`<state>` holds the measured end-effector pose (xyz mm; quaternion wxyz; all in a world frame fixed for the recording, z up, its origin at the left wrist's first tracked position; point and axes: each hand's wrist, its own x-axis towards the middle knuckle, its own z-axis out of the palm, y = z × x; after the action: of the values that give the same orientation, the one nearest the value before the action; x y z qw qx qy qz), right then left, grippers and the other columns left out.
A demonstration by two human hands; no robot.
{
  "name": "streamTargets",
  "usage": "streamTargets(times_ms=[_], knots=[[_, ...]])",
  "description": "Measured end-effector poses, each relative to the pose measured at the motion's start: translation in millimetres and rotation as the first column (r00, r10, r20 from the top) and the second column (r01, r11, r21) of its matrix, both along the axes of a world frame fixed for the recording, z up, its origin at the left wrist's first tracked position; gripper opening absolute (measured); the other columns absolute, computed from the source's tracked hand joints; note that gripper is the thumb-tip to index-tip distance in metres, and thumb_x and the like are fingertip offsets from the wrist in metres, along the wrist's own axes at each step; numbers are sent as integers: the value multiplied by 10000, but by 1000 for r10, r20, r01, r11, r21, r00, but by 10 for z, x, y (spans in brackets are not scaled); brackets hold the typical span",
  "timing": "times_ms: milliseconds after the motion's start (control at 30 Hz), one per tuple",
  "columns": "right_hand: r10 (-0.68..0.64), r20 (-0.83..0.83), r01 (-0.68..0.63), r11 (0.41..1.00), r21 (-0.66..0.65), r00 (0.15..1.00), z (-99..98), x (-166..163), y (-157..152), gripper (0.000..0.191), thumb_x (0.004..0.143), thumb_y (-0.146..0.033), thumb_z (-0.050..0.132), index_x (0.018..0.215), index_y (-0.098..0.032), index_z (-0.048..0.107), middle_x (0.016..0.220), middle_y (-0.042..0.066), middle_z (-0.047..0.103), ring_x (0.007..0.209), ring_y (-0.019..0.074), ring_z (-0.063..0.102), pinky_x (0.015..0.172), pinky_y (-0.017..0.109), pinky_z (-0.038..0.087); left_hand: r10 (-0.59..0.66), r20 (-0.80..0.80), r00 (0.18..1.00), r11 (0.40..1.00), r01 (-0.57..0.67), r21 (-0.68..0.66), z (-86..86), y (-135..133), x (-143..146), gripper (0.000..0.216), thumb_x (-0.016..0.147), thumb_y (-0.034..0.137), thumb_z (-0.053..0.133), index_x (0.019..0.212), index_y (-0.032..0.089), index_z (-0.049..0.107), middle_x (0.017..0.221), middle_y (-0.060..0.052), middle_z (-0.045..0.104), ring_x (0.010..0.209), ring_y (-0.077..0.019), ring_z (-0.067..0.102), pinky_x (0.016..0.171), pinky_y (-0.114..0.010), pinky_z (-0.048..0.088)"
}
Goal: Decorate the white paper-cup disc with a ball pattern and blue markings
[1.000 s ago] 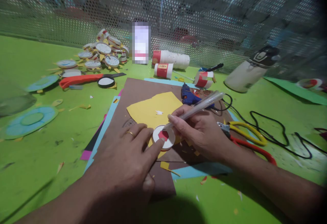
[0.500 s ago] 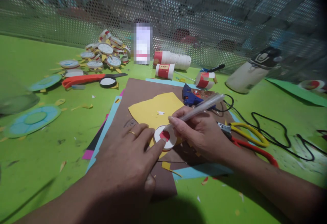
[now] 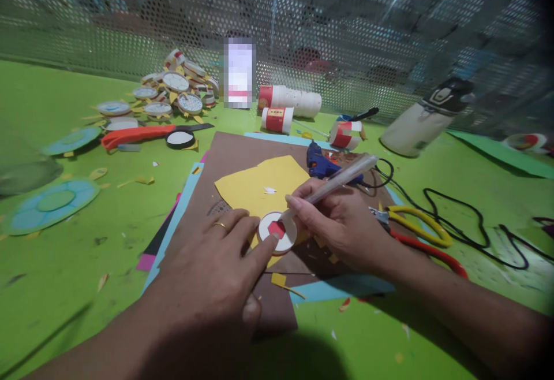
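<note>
A small round white disc [image 3: 286, 242], its rim like the cut-off base of a paper cup, lies on yellow paper [image 3: 259, 181]. At its middle is a red hexagonal piece [image 3: 276, 228]. My left hand [image 3: 212, 264], with a ring on one finger, holds the disc at its left side, one fingertip pressing on the red piece. In my right hand [image 3: 331, 218] is a clear-barrelled pen [image 3: 346, 178], gripped between thumb and fingers. Its tip meets the disc at the upper right edge of the red piece. Brown card [image 3: 242, 144] lies underneath.
Right of my right hand lie pliers [image 3: 418, 224] with yellow and red handles, and a blue glue gun [image 3: 320, 163]. An orange-handled cutter [image 3: 142, 134] and a pile of decorated discs [image 3: 175, 82] are at left. Paper cups [image 3: 277, 120] and a bottle [image 3: 415, 126] stand farther back.
The view has shifted very slightly. The pen tip has moved a little along the red piece's edge; both hands keep their hold.
</note>
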<state>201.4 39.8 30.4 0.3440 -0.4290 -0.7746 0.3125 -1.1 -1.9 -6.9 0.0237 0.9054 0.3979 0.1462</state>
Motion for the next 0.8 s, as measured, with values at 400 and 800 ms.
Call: streamTargets(times_ms=[400, 800], knots=[[-10, 23, 10, 1000, 2, 1000, -3, 52, 3, 259, 946, -212, 549, 694, -165, 585, 616, -49, 520, 559, 81, 461, 540, 224, 368, 10, -34, 999, 999, -12, -43, 71, -21, 6, 680, 623, 125, 559, 1300, 171, 603, 1166, -171, 616, 1127, -389, 526, 945, -578, 452], [-36, 25, 36, 999, -14, 999, 1, 54, -3, 257, 942, -209, 552, 690, -169, 577, 596, -57, 511, 536, 77, 459, 540, 221, 381, 2, -68, 998, 999, -4, -33, 112, -18, 2, 687, 653, 132, 540, 1337, 176, 574, 1170, -163, 618, 1117, -369, 533, 936, -563, 469]])
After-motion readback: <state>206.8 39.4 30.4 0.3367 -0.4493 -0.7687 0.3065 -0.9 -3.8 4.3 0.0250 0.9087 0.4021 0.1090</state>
